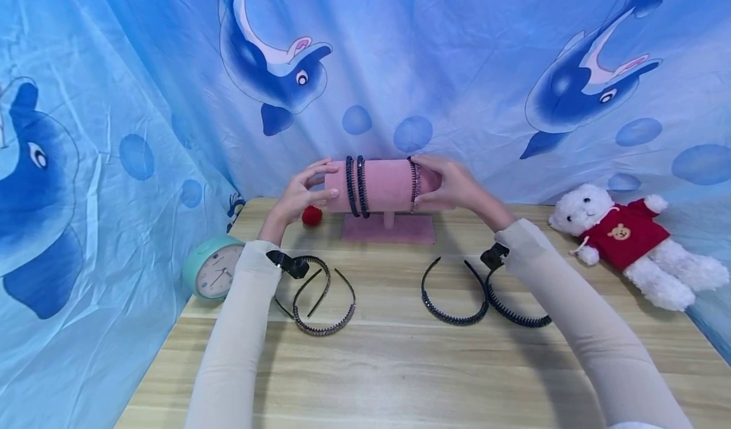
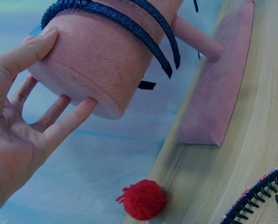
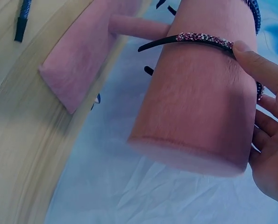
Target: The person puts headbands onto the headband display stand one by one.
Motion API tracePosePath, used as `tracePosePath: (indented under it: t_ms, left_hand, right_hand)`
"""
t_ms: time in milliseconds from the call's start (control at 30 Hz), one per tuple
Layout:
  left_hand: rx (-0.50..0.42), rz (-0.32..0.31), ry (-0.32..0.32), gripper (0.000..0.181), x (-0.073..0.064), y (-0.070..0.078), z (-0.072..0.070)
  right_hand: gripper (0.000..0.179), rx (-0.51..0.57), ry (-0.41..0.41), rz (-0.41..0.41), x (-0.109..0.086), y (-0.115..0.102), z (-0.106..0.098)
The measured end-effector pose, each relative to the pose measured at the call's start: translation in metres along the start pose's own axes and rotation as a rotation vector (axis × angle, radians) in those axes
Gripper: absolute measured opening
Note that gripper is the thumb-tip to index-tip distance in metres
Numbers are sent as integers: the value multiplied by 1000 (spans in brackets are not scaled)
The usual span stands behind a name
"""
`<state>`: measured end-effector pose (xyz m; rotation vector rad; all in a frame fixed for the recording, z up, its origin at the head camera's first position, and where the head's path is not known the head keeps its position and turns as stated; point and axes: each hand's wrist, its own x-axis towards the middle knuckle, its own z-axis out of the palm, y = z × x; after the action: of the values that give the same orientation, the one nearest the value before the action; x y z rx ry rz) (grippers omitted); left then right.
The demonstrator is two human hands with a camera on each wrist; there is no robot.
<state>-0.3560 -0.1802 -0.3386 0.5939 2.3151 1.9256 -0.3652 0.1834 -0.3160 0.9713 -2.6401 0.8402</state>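
Observation:
A pink headband stand [image 1: 388, 184], a padded roll on a post and flat base, stands at the back of the table. My left hand [image 1: 299, 191] holds the roll's left end, thumb and fingertips against it. Just inward, two dark blue headbands [image 1: 362, 188] hang over the roll. Near the other end sits a headband with pink and silver stones [image 3: 204, 38]. My right hand [image 1: 454, 184] pinches that headband, its thumb [image 3: 246, 51] on the stones and the other fingers behind the roll, partly hidden.
Two overlapping headbands [image 1: 323, 332] lie at the left of the table, and two dark ones [image 1: 457, 320] at the right. A red yarn ball [image 2: 142, 199] is below my left hand. A mint clock [image 1: 217, 271] stands left; a white teddy bear [image 1: 622, 232] lies right. Dolphin-print fabric [image 1: 457, 54] hangs behind.

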Motion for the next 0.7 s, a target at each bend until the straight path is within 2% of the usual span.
tracePosePath:
  t_ms: [700]
  left_hand:
    - [-18, -20, 14, 56, -1, 1, 1]
  right_hand:
    - [93, 23, -78, 70, 24, -24, 15]
